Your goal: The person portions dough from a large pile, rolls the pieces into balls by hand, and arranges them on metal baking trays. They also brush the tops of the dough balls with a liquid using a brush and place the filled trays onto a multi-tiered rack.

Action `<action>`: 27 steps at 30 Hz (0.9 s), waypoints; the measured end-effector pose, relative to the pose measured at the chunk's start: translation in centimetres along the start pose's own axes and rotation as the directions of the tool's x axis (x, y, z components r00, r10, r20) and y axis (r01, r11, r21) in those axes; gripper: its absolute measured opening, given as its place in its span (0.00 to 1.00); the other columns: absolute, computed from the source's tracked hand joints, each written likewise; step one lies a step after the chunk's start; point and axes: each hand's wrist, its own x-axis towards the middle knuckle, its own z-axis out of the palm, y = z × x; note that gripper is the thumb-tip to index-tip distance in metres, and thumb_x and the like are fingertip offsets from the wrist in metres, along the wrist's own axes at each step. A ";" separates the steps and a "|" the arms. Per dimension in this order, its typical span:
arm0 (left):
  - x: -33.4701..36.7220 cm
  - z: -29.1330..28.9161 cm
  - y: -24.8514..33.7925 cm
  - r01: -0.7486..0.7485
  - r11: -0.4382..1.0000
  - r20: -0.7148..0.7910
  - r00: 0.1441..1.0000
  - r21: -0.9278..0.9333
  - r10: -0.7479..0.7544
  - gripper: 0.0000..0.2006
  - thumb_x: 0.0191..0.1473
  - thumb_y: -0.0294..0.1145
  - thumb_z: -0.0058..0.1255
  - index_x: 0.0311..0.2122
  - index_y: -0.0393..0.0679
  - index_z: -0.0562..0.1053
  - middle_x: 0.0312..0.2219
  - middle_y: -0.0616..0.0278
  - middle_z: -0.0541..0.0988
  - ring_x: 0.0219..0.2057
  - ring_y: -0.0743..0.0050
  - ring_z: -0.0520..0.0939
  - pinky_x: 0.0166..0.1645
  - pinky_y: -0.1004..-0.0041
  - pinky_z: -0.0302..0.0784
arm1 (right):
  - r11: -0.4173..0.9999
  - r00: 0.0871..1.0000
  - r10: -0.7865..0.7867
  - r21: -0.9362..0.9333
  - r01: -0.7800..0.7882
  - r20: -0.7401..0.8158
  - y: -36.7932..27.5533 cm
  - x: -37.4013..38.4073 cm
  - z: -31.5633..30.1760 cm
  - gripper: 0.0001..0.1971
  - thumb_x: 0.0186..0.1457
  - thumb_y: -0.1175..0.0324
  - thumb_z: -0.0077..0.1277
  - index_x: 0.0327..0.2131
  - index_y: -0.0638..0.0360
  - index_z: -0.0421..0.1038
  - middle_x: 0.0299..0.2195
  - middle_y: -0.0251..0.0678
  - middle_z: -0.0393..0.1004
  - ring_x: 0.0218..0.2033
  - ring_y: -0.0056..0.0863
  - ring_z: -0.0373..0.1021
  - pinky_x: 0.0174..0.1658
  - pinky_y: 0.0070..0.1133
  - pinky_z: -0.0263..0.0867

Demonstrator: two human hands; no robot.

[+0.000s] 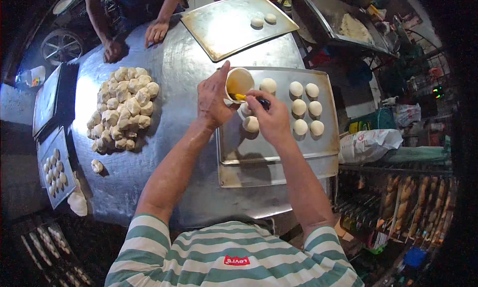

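Observation:
My left hand (213,97) grips a pale cup (241,78), tilted so its mouth shows yellow liquid inside. Pinched in my right hand (274,120) is what looks like a small brush with a dark handle; its yellow tip (240,97) is at the cup's rim. Both hands are above a metal baking tray (264,150). Smooth round dough balls (299,107) sit in rows on that tray, several to the right of my right hand and a few beside and partly behind my hands. The tray rests on another tray (279,176), whose near edge sticks out.
A heap of rough dough pieces (122,105) lies left on the metal table (184,53), one piece (97,166) apart. A far tray (224,25) holds two dough balls (257,22). Another person's hands (157,32) rest at the far edge. Baguettes (406,202) fill a rack lower right.

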 end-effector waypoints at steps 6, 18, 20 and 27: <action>0.5 2.1 2.1 0.001 0.984 0.018 1.000 0.176 -0.004 0.63 0.34 0.39 0.76 0.74 0.42 0.48 0.57 0.58 0.76 0.58 0.52 0.76 0.60 0.51 0.64 | 0.871 0.946 0.191 0.399 -0.285 0.261 1.1 1.6 -3.8 0.12 0.66 0.63 0.54 0.42 0.63 0.80 0.28 0.33 0.80 0.28 0.17 0.74 0.32 0.19 0.70; 1.1 3.0 1.5 0.306 0.917 -0.021 0.950 0.256 -0.311 0.64 0.39 0.47 0.75 0.74 0.44 0.42 0.51 0.53 0.77 0.54 0.49 0.77 0.56 0.45 0.63 | 0.631 0.838 0.545 0.649 -0.424 0.018 7.9 2.3 -3.5 0.13 0.66 0.62 0.54 0.41 0.64 0.77 0.27 0.38 0.79 0.24 0.26 0.77 0.23 0.19 0.69; 0.9 2.5 1.1 0.296 0.932 -0.002 0.953 0.209 -0.302 0.64 0.39 0.46 0.75 0.74 0.42 0.43 0.51 0.53 0.77 0.54 0.50 0.78 0.56 0.46 0.66 | 0.673 0.817 0.573 0.606 -0.425 -0.063 7.7 2.7 -3.7 0.12 0.66 0.63 0.55 0.40 0.65 0.76 0.27 0.36 0.79 0.24 0.24 0.76 0.24 0.19 0.69; -1.6 -2.8 0.6 0.301 0.953 -0.001 0.954 -0.028 -0.301 0.61 0.38 0.39 0.76 0.72 0.35 0.47 0.49 0.52 0.81 0.51 0.49 0.81 0.57 0.54 0.75 | 0.942 0.729 0.155 -0.124 -0.313 -0.667 9.2 0.8 -17.4 0.14 0.65 0.61 0.55 0.44 0.63 0.77 0.28 0.37 0.80 0.29 0.27 0.78 0.32 0.25 0.73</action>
